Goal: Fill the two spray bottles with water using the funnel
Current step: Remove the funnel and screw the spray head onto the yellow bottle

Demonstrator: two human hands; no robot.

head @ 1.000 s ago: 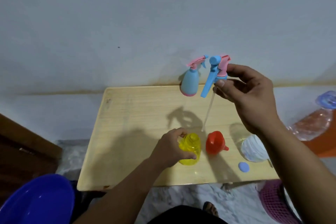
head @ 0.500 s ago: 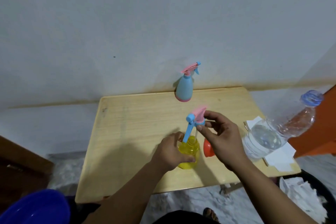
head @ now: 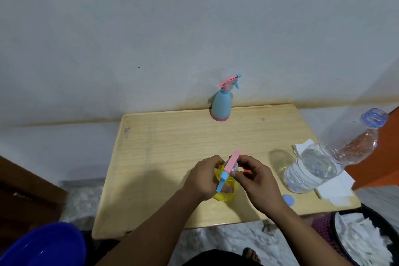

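Cross-threading is the risk, I'd say: left hand (head: 205,181) grips the yellow bottle (head: 226,195) near the surface's (head: 172,136) front edge while right-hand fingers (head: 234,174) pinch the spray head (head: 230,165) onto it, tall water bottle (head: 313,170) just beside.

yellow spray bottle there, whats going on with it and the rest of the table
A person steadies the yellow spray bottle with the left hand while the right hand pinches the pink and blue trigger head at its neck, apparently fitting it on. The blue spray bottle stands capped at the table's far edge. An open water bottle, partly full, stands on the right, its blue cap lying beside it.
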